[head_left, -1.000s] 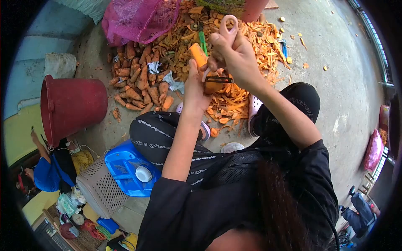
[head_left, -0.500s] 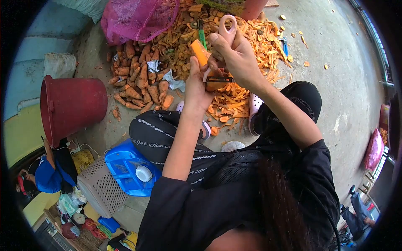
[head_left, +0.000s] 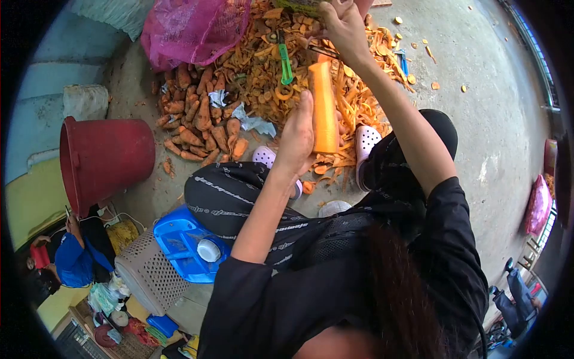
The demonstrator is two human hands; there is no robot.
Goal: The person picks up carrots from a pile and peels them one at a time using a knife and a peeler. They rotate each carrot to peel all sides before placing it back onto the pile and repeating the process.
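A bright orange peeled carrot (head_left: 324, 113) stands nearly upright in my left hand (head_left: 297, 137), the fingers wrapped round its lower part. My right hand (head_left: 348, 33) is closed on a peeler (head_left: 323, 52), whose dark blade lies across the carrot's far tip. Much of the pink handle is hidden by the fingers. Below both hands spreads a heap of carrot peelings (head_left: 257, 75). A green-handled tool (head_left: 286, 64) lies on the heap, and a blue-handled one (head_left: 405, 62) is at its right side. Unpeeled, soil-marked carrots (head_left: 197, 116) are piled to the left.
A pink mesh sack (head_left: 190, 30) lies beyond the carrots. To the left are a red bucket (head_left: 113, 155), a blue jug (head_left: 188, 245) and a perforated basket (head_left: 149, 269). A person in blue (head_left: 78, 257) is at far left. Carrot slices dot the concrete floor (head_left: 478, 113).
My right hand has moved forward with the peeler, from near the left palm to the carrot's far end. The carrot has turned more upright and shows its full length.
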